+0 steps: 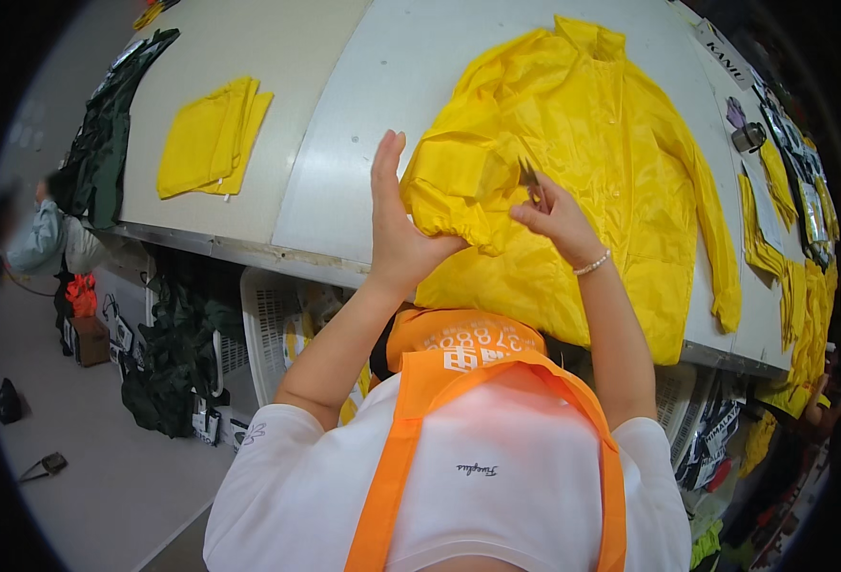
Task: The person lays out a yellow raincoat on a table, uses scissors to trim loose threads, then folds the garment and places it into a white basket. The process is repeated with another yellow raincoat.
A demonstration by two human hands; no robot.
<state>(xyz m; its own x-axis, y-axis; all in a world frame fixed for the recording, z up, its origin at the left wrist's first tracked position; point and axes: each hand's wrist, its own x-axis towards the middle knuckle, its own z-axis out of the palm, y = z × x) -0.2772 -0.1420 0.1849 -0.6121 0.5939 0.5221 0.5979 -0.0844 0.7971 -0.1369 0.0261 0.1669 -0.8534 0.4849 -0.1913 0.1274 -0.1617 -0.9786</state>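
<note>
A yellow raincoat (592, 162) lies spread on the pale desk (363, 143). The left hand (397, 229) grips its gathered cuff; the right hand (554, 214) pinches small snips (529, 176) against it. A slip might nick the fabric. A white label strip (724, 52) sits at the desk's far right.

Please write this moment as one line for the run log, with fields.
left hand: holds jacket sleeve cuff | right hand: small snips at sleeve | yellow jacket: flat on table
</note>
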